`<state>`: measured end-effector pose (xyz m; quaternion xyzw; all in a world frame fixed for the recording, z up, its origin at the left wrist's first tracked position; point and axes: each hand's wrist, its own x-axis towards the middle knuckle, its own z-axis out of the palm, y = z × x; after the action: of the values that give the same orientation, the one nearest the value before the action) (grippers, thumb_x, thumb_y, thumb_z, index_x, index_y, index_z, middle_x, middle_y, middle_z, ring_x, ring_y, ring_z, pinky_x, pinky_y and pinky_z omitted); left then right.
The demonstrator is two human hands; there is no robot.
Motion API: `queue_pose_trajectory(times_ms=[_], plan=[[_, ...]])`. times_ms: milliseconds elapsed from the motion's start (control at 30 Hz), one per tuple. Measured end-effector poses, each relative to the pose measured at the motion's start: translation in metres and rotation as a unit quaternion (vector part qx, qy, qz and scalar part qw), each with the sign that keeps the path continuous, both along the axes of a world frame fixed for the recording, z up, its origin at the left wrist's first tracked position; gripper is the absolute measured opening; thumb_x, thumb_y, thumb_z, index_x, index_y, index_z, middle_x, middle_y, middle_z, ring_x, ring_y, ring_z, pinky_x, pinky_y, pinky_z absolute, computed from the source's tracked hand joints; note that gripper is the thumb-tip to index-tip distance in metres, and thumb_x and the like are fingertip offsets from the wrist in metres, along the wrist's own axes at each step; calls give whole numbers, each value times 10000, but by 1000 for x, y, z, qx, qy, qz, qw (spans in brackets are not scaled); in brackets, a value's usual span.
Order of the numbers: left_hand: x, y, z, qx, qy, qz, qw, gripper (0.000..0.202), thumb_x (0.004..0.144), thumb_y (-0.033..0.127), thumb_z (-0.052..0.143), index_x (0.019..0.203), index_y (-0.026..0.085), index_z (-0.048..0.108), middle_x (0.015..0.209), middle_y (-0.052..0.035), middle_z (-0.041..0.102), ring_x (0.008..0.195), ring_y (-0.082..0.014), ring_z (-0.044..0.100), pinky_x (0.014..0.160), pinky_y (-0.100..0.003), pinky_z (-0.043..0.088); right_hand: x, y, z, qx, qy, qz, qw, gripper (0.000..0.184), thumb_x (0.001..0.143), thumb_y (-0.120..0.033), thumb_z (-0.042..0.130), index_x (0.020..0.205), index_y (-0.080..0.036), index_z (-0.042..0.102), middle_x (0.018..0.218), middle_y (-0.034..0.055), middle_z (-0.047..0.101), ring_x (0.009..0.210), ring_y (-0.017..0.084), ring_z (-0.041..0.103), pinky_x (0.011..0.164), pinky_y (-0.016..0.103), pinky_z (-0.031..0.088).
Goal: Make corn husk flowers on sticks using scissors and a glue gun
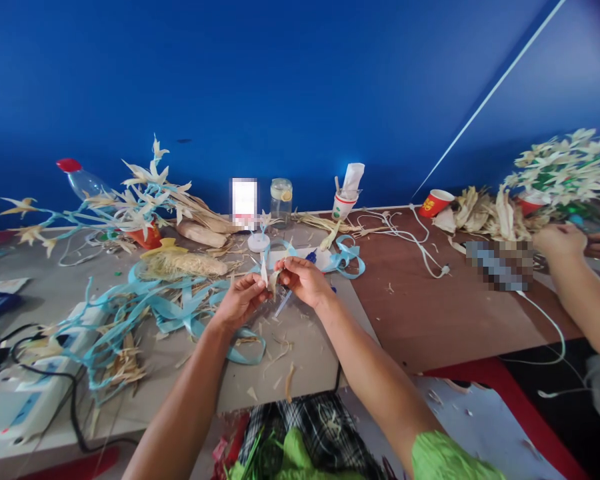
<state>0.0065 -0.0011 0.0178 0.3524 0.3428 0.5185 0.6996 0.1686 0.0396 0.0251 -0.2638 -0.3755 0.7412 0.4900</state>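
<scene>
My left hand (241, 299) and my right hand (306, 281) meet over the near middle of the table, fingertips close together. Between them is a small pale corn husk piece (273, 279) with pointed petal-like ends, pinched by the fingers of both hands. Its lower part is partly covered by my fingers. Light blue ribbon (170, 310) lies in loops just left of my left hand. Beyond my right hand, more blue ribbon (350, 257) curls on the table. Under my hands rests a thin clear-and-blue stick-like item (283, 303), partly hidden.
Husk flowers on blue stems (145, 175) stand at left near a red-capped bottle (83, 180). Behind are a glass jar (281, 203) and a paper cup (345, 203). A white machine (27, 400) sits at near left. Another person's hand (560, 243) works at right beside husks (485, 217).
</scene>
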Motion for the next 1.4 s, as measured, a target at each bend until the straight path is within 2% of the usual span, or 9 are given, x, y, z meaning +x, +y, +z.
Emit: queue_pose_trajectory(times_ms=[133, 333, 400, 533, 600, 767, 1000, 1233, 1400], plan=[[-6, 5, -1, 5, 41, 86, 995, 215, 633, 276, 751, 697, 133, 605, 872, -44, 667, 493, -34, 482, 541, -217, 437, 13, 8, 3, 11, -1, -85, 996, 211, 616, -355, 733, 664, -175, 635, 724, 8, 634, 484, 62, 441, 485, 231, 355], [-10, 12, -13, 28, 144, 189, 971, 259, 678, 355, 708, 749, 132, 597, 642, 10, 587, 466, -45, 484, 459, -177, 366, 30, 19, -3, 59, -161, -162, 972, 205, 697, -374, 622, 686, -170, 602, 717, 17, 625, 454, 64, 418, 475, 241, 332], [-7, 11, -14, 27, 148, 173, 973, 262, 680, 360, 703, 725, 132, 583, 569, 26, 545, 457, -53, 478, 467, -183, 376, 32, 24, -9, 79, -261, -211, 939, 179, 712, -352, 588, 670, -178, 585, 723, 26, 609, 521, 97, 464, 520, 257, 374], [0, 9, -11, 13, 102, 157, 982, 271, 661, 343, 720, 713, 139, 549, 575, 39, 528, 436, -40, 438, 484, -194, 396, 32, 27, -14, 166, -406, -373, 817, 112, 704, -253, 573, 611, -202, 535, 886, 104, 571, 920, 220, 513, 784, 355, 436], [0, 9, -9, 2, 77, 155, 985, 279, 653, 331, 728, 714, 140, 534, 596, 43, 526, 423, -25, 404, 490, -196, 403, 28, 23, -11, 199, -409, -393, 799, 89, 735, -249, 546, 657, -205, 547, 995, 131, 531, 988, 234, 483, 817, 375, 432], [-2, 10, -8, -16, 55, 175, 983, 282, 645, 306, 727, 761, 151, 523, 622, 47, 530, 448, -25, 425, 530, -198, 428, 16, 8, -4, 252, -338, -347, 838, 124, 770, -323, 551, 723, -210, 574, 1102, 112, 483, 824, 174, 505, 657, 294, 437], [-1, 10, -10, 2, 138, 191, 972, 224, 662, 282, 673, 801, 158, 549, 635, 34, 540, 503, -61, 496, 521, -196, 385, 8, 10, -15, 193, -310, -250, 897, 187, 778, -381, 532, 772, -197, 564, 832, 42, 573, 531, 101, 461, 540, 264, 376], [-13, 16, -22, 115, 402, 272, 867, 121, 697, 253, 584, 779, 178, 629, 697, -8, 585, 661, -145, 517, 646, -259, 392, 9, 13, -21, 222, -352, -270, 869, 203, 778, -391, 526, 742, -196, 572, 832, 53, 577, 665, 143, 498, 585, 255, 388], [-15, 16, -23, 184, 506, 245, 806, 107, 704, 208, 567, 739, 208, 668, 769, -41, 614, 794, -203, 539, 776, -310, 366, 9, 14, -21, 211, -360, -265, 869, 170, 764, -371, 534, 734, -206, 561, 716, 34, 567, 666, 160, 506, 592, 262, 387]])
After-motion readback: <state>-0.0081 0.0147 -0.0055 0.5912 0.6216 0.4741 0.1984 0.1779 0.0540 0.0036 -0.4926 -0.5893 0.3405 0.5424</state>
